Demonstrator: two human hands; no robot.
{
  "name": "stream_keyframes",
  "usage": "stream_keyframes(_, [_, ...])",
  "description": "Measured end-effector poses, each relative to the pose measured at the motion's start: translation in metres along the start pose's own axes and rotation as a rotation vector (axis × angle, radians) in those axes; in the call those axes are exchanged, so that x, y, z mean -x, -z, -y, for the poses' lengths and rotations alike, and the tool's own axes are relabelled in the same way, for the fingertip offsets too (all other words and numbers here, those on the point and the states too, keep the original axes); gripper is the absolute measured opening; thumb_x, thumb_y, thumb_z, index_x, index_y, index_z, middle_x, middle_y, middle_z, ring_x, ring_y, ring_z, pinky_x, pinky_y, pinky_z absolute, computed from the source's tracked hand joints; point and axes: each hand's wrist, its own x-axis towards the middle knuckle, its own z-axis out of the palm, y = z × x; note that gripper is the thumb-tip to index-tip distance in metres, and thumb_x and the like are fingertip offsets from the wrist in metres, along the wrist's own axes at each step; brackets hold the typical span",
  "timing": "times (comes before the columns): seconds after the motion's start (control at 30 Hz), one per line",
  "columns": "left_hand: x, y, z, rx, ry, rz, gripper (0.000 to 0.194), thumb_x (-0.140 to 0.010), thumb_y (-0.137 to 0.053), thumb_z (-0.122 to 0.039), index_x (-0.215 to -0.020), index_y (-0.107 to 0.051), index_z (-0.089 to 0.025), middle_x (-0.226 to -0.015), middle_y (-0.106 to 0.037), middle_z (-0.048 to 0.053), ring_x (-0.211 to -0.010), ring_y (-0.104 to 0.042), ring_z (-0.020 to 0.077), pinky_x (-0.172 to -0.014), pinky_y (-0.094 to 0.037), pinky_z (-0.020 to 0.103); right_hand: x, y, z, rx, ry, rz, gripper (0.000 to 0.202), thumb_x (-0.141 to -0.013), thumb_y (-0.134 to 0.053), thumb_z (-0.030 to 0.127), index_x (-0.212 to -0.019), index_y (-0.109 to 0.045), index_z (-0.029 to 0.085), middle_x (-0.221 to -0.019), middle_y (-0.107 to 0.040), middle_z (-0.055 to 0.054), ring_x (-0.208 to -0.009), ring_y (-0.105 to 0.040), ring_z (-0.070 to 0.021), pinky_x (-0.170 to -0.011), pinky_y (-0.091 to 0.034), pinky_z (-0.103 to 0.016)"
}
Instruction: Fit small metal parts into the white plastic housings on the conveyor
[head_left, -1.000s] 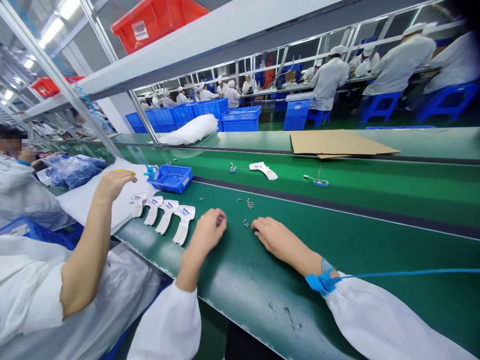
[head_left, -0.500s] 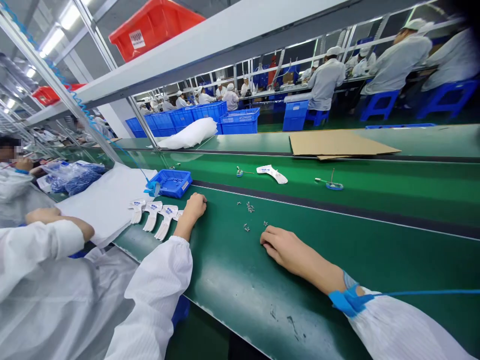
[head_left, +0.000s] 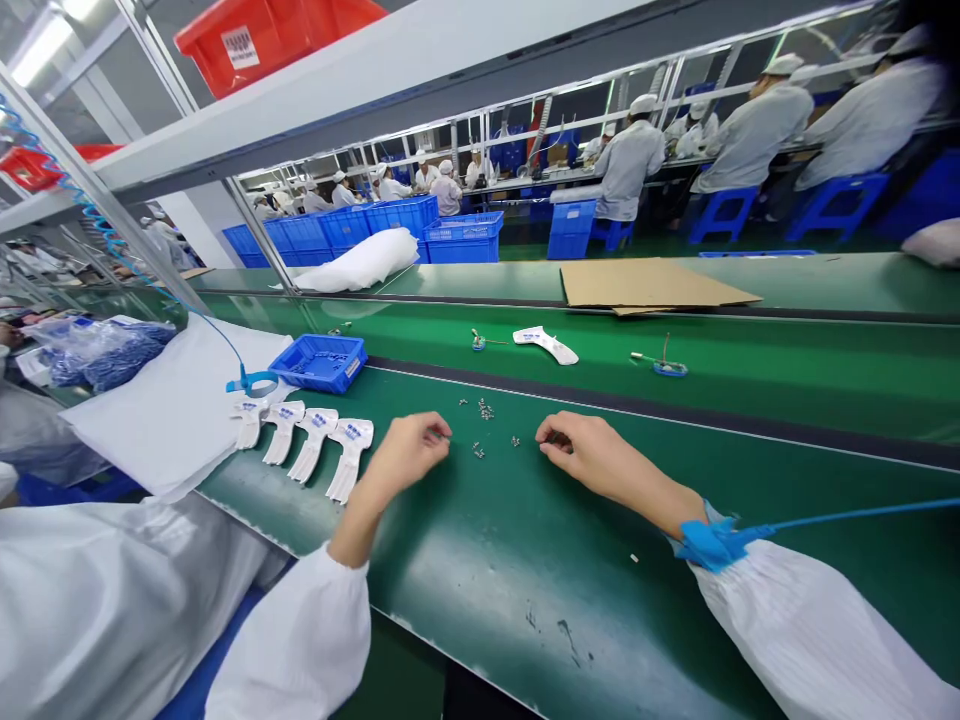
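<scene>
My left hand hovers over the green bench, fingers curled together; what they hold, if anything, is too small to make out. My right hand, a blue wrist strap at its cuff, is curled with the fingertips pinched together; their contents are hidden. Between the hands lie small piles of tiny metal parts that look like screws. Left of my left hand stand several white curved handle-shaped shells in a row. Another white shell lies on the green belt beyond.
A blue tray sits behind the shells, beside white sheeting. Wired small parts rest on the belt. Cardboard lies on the far ledge. A shelf with a red bin crosses above. People sit in the background.
My left hand has come away from the blue tray towards the metal parts, uncovering the nearest shell. My right hand has drawn slightly away from the piles. The view has shifted right.
</scene>
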Motion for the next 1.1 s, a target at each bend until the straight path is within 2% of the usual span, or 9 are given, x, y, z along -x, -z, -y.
stream_keyframes(0.17, [0.021,-0.043,-0.035,0.012,-0.071,-0.054,0.027,-0.080,-0.055,-0.007,-0.099,-0.066,-0.022,-0.089,-0.066,0.001,-0.078,-0.065,0.0163,-0.072,-0.050,0.025,-0.014,-0.011,0.009,0.188,-0.003,0.021,0.011,-0.086,-0.050,0.012,-0.089,-0.058,0.019,-0.092,-0.064,-0.006,-0.080,-0.057,-0.0192,-0.062,-0.032,-0.027])
stream_keyframes(0.3, [0.027,-0.053,-0.041,-0.033,-0.080,-0.097,0.039,-0.086,-0.049,-0.006,-0.120,-0.061,-0.021,-0.099,-0.061,0.005,-0.088,-0.063,0.0201,-0.079,-0.050,0.031,-0.019,-0.016,0.009,0.200,0.001,0.032,0.026,-0.088,-0.048,0.012,-0.112,-0.056,0.017,-0.100,-0.065,-0.009,-0.085,-0.059,-0.0203,-0.065,-0.034,-0.028])
stream_keyframes(0.43, [0.031,-0.055,-0.040,-0.057,-0.089,-0.075,0.034,-0.091,-0.047,-0.008,-0.118,-0.065,-0.018,-0.104,-0.060,0.008,-0.092,-0.062,0.0222,-0.085,-0.050,0.035,-0.019,-0.024,0.009,0.257,0.053,0.070,0.038,-0.095,-0.045,0.016,-0.131,-0.054,0.019,-0.108,-0.063,-0.011,-0.095,-0.061,-0.0230,-0.073,-0.039,-0.030])
stream_keyframes(0.53, [0.035,-0.055,-0.040,-0.053,-0.087,-0.065,0.029,-0.093,-0.046,-0.009,-0.110,-0.067,-0.018,-0.105,-0.061,0.008,-0.093,-0.061,0.0221,-0.086,-0.051,0.036,-0.018,-0.027,0.011,0.301,0.057,0.102,0.028,-0.099,-0.043,0.021,-0.118,-0.064,0.019,-0.105,-0.061,-0.010,-0.094,-0.061,-0.0231,-0.073,-0.039,-0.030])
stream_keyframes(0.67, [0.041,-0.057,-0.042,-0.034,-0.112,-0.023,0.024,-0.094,-0.051,-0.015,-0.111,-0.067,-0.019,-0.109,-0.063,0.007,-0.100,-0.061,0.0234,-0.090,-0.050,0.036,-0.017,-0.026,0.013,0.333,0.075,0.101,0.024,-0.099,-0.043,0.021,-0.109,-0.064,0.018,-0.103,-0.059,-0.011,-0.093,-0.060,-0.0229,-0.072,-0.037,-0.030])
stream_keyframes(0.77, [0.043,-0.059,-0.046,-0.022,-0.131,0.010,0.023,-0.095,-0.054,-0.019,-0.114,-0.067,-0.020,-0.109,-0.065,0.007,-0.102,-0.061,0.0245,-0.090,-0.050,0.037,-0.016,-0.026,0.013,0.324,0.093,0.104,0.018,-0.097,-0.045,0.018,-0.104,-0.062,0.017,-0.101,-0.060,-0.010,-0.089,-0.059,-0.0212,-0.069,-0.035,-0.029])
stream_keyframes(0.9, [0.038,-0.059,-0.051,0.008,-0.143,0.041,0.021,-0.093,-0.053,-0.014,-0.102,-0.071,-0.021,-0.101,-0.068,0.004,-0.094,-0.064,0.0221,-0.084,-0.050,0.033,-0.015,-0.027,0.012,0.238,0.071,0.098,0.010,-0.088,-0.053,0.014,-0.093,-0.060,0.019,-0.092,-0.061,-0.006,-0.078,-0.056,-0.0174,-0.062,-0.030,-0.027])
stream_keyframes(1.0, [0.034,-0.054,-0.057,0.073,-0.159,0.058,0.017,-0.089,-0.059,-0.014,-0.096,-0.072,-0.023,-0.094,-0.070,0.001,-0.082,-0.066,0.0178,-0.077,-0.051,0.027,-0.005,-0.013,0.012,0.125,0.033,0.045,0.011,-0.081,-0.056,0.011,-0.087,-0.061,0.019,-0.084,-0.063,-0.003,-0.074,-0.055,-0.0149,-0.062,-0.032,-0.024])
stream_keyframes(1.1, [0.026,-0.043,-0.077,0.161,-0.221,0.070,0.014,-0.089,-0.060,-0.020,-0.094,-0.072,-0.023,-0.090,-0.072,0.001,-0.080,-0.068,0.0177,-0.075,-0.052,0.027,0.020,0.035,0.014,0.031,0.013,-0.112,0.009,-0.080,-0.057,0.013,-0.085,-0.062,0.019,-0.080,-0.064,-0.001,-0.071,-0.056,-0.0133,-0.064,-0.038,-0.023])
